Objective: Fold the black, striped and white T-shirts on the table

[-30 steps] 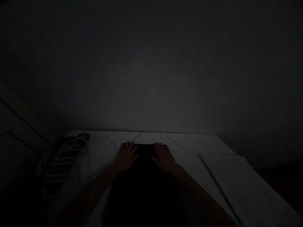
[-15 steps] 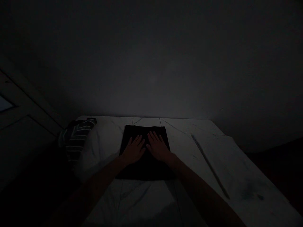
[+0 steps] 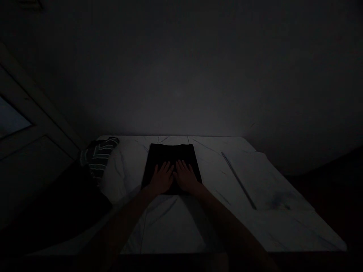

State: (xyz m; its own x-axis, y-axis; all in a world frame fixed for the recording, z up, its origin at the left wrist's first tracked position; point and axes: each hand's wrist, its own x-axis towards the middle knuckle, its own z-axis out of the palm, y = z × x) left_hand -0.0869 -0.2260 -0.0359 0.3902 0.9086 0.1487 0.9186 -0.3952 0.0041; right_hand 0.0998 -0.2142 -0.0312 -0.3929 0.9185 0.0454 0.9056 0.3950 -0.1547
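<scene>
A folded black garment (image 3: 171, 152) lies flat on the marbled white table (image 3: 170, 230), with a shallow dip along its far edge. My left hand (image 3: 162, 178) rests palm down on its near half, fingers spread. Beside it my right hand (image 3: 185, 176) presses flat on the same cloth, also with fingers apart. The two thumbs are close together near the garment's middle. Neither hand grips anything. The picture is very dark, so folds in the black cloth cannot be made out.
A striped dark cloth (image 3: 101, 156) lies bunched at the table's far left corner. Nearer on the left is a large black shape (image 3: 65, 211). To the right a thin dark strip (image 3: 239, 181) borders a pale flat sheet. A wall (image 3: 176, 75) stands behind, a door (image 3: 39, 132) at left.
Both hands have slid toward me over the garment, nearer its close edge. The camera view has shifted, bringing the table's front edge into sight.
</scene>
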